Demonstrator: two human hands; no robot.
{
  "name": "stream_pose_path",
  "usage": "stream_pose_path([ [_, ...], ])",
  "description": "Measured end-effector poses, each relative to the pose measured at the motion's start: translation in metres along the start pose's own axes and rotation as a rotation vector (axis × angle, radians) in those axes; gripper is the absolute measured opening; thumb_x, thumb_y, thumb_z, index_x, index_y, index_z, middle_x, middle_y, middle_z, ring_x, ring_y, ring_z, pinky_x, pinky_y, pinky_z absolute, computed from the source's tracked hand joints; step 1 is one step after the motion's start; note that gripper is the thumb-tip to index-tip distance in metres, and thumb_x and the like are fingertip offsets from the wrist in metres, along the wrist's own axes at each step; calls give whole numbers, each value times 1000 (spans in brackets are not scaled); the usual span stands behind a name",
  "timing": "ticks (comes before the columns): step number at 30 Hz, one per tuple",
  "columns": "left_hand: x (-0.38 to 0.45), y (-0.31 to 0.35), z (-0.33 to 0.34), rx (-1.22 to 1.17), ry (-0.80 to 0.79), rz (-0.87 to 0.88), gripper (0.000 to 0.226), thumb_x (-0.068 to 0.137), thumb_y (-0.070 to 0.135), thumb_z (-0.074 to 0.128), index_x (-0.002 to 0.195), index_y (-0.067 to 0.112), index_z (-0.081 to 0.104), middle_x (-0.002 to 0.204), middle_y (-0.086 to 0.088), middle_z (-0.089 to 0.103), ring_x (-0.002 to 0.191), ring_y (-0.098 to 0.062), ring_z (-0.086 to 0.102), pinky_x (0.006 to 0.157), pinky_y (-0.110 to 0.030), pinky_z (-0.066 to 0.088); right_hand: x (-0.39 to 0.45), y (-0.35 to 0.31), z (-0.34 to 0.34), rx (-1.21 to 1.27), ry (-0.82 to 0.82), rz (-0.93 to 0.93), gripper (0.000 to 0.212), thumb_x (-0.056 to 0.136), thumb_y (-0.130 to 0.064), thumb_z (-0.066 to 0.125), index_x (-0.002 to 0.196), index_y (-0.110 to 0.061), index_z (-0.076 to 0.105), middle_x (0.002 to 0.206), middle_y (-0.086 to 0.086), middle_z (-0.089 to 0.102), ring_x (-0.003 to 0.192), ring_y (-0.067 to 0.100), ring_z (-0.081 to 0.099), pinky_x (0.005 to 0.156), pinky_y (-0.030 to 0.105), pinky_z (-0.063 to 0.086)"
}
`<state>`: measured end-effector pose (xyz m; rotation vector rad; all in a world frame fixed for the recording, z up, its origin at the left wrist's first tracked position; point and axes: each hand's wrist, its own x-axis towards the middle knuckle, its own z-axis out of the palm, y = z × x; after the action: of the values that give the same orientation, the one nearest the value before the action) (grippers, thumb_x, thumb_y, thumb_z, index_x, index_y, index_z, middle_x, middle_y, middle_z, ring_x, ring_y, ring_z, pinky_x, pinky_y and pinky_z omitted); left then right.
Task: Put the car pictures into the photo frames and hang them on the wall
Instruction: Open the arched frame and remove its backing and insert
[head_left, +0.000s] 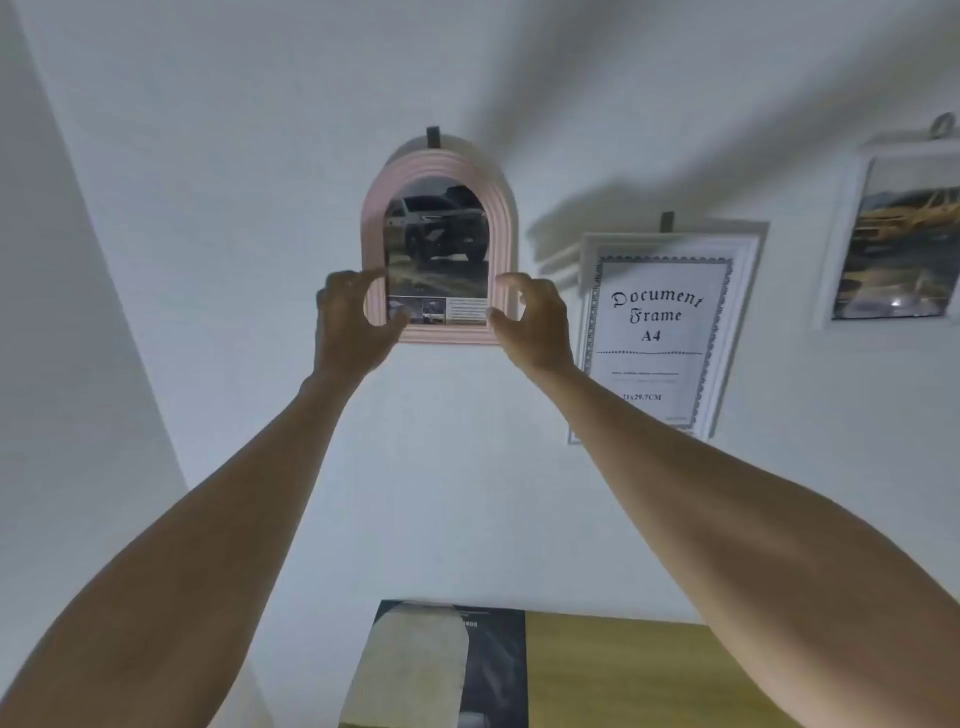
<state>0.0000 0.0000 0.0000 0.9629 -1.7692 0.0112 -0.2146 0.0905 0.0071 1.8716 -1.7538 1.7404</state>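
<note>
On wall: both hands' curled fingers pinch pink arched frame (441, 249) (car picture inside); neighbouring white frame (670, 332) reads "Document Frame A4"

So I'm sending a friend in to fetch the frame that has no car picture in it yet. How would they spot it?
On the white wall hang three frames in a row. Skip the pink arched frame on the left and look just right of it, to the middle one. That white rectangular frame holds only a printed insert reading "Document Frame A4", while both neighbours show car photos.
</note>
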Motion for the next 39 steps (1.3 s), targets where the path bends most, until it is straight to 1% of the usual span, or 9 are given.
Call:
stream_pose_path([
  [4, 26, -10, 3, -93, 91, -41, 76, 80, 46, 75, 147, 28, 44, 141, -8, 47, 133, -22, 41, 105, -24, 29, 27, 1, 15, -21, 152, -21, 47, 86, -11, 70, 131, -20, 61, 131, 9, 54, 122, 20, 52, 99, 19, 37],
  [10, 36, -21, 19, -181, 77, -17, 94, 71, 53, 76, 152, 28, 36, 134, -13, 48, 115, -24, 58, 99, -36, 51, 43, 13, 25, -2, 227, -53, 50, 83, -7, 71, 129, -26, 63, 115, 5, 53, 92, 20, 66, 90, 30, 55],
  [14, 38, -24, 24, -221, 114, -29, 91, 75, 33, 85, 152, 26, 38, 134, -15, 47, 105, -10, 50, 94, -32, 56, 47, 16, 30, 22, 225, -61, 54, 82, -2, 70, 129, -27, 63, 102, -1, 52, 87, 23, 69, 91, 39, 57],
  [21, 37, -32, 19, -251, 50, -16, 90, 79, 17, 76, 153, 38, 31, 130, -3, 61, 103, -24, 65, 77, -29, 61, 46, 18, 38, 80, 224, -64, 52, 85, 3, 60, 130, -23, 60, 83, 13, 69, 68, 25, 63, 72, 40, 57],
  [26, 36, -30, 11, -271, 28, 34, 87, 81, 16, 77, 154, 30, 32, 128, -5, 62, 94, -22, 66, 62, -7, 51, 44, 8, 33, 111, 224, -73, 57, 84, 9, 54, 133, -19, 58, 117, 6, 68, 76, 24, 64, 77, 39, 57],
  [32, 35, 0, -10, -319, 23, 73, 84, 84, 23, 79, 154, 25, 32, 132, -5, 61, 96, -15, 65, 71, -7, 53, 43, -18, 12, 193, 239, 11, 67, 85, 9, 40, 139, -29, 53, 97, -1, 57, 80, 16, 51, 83, 37, 52],
  [36, 28, 25, -23, -328, -3, 98, 89, 82, 28, 81, 155, 27, 31, 132, -3, 60, 94, -15, 66, 71, -11, 55, 32, -38, -13, 294, 318, 56, 71, 83, 15, 37, 139, -24, 57, 116, -3, 65, 93, 6, 57, 102, 32, 49],
  [38, 20, 39, -29, -325, -31, 103, 91, 80, 26, 83, 155, 25, 31, 130, -2, 60, 92, -10, 64, 69, -10, 55, 23, -41, -29, 322, 330, 76, 71, 83, 14, 38, 137, -26, 59, 122, 6, 66, 95, 15, 57, 96, 36, 52],
  [39, 15, 47, -31, -328, -47, 104, 92, 80, 25, 84, 155, 25, 31, 131, -1, 59, 92, -8, 62, 70, -11, 55, 17, -41, -38, 330, 328, 92, 70, 85, 13, 38, 136, -29, 60, 119, -7, 68, 93, 12, 57, 92, 37, 54],
])
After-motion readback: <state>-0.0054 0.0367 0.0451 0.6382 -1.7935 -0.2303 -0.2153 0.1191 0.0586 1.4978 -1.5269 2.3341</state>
